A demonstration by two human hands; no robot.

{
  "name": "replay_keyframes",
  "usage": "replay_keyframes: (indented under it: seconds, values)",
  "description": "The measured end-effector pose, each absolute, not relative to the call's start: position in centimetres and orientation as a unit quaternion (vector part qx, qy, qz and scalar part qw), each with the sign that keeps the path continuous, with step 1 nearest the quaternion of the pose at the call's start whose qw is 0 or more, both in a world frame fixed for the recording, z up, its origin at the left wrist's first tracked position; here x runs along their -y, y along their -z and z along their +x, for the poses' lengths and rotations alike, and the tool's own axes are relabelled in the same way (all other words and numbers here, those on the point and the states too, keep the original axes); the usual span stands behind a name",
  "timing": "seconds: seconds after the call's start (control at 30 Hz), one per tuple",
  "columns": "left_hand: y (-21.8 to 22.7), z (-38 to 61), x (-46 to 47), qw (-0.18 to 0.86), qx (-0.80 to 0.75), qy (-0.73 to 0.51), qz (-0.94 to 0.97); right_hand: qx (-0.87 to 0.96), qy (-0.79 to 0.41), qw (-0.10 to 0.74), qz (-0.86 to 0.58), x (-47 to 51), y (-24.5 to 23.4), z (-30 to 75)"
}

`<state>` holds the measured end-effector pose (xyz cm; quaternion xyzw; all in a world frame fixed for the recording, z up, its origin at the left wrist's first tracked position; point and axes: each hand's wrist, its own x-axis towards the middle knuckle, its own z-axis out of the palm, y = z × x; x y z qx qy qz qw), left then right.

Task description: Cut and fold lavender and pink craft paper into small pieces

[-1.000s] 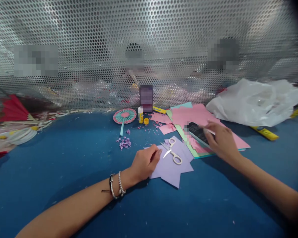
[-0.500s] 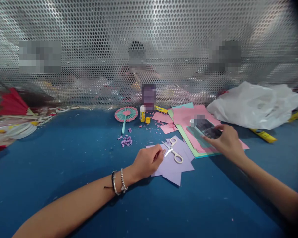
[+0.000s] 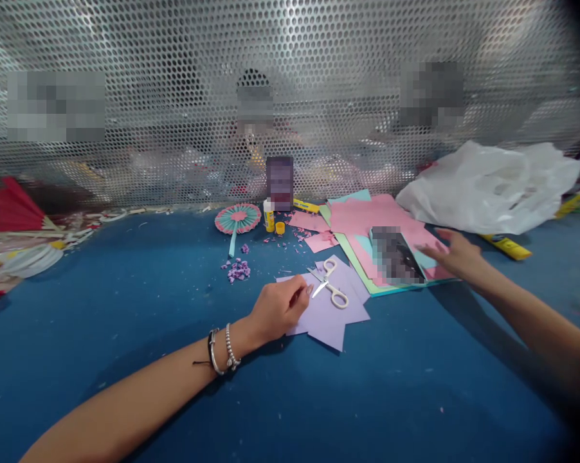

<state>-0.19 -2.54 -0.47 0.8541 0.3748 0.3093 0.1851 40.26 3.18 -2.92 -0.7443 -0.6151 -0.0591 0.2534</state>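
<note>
My left hand [image 3: 279,308] rests with curled fingers at the left edge of some lilac paper sheets [image 3: 326,331]; whether its fingers hold anything is hidden. Just beside its fingertips, white-handled scissors [image 3: 331,283] lie with their blades apart on the lilac paper. My right hand [image 3: 456,257] is held with fingers spread over the right side of a stack of pink, green and blue paper [image 3: 367,215], holding nothing. Left of those fingers a dark smartphone [image 3: 397,257], partly blurred out, lies on the stack.
A pink and teal paper fan [image 3: 238,220], a glue stick [image 3: 269,216] and its yellow cap [image 3: 280,227] are at the back. Purple paper scraps [image 3: 238,270] lie nearer. A white plastic bag [image 3: 492,186] sits back right, by a yellow cutter [image 3: 507,247]. Perforated metal [image 3: 174,83] stands behind.
My right hand has let go of the smartphone and moved to the right, fingers spreading; the phone now lies on the paper stack. My left hand stays curled beside the scissors. The view shifted slightly.
</note>
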Motion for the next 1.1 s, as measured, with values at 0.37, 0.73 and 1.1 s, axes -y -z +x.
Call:
replay_keyframes:
  seconds: [0.37,0.73,1.1]
  values:
    - [0.4,-0.1,2.6,0.177,-0.357,-0.293,0.869,0.767,0.024,0.286,-0.575,0.8,1.0,32.9]
    - [0.2,-0.1,3.1,0.164,-0.355,-0.273,0.879,0.78,0.032,0.288,-0.555,0.5,2.0,32.8]
    - [0.4,-0.1,3.0,0.149,-0.336,-0.268,0.891,0.797,-0.041,0.216,-0.562,-0.2,1.7,33.4]
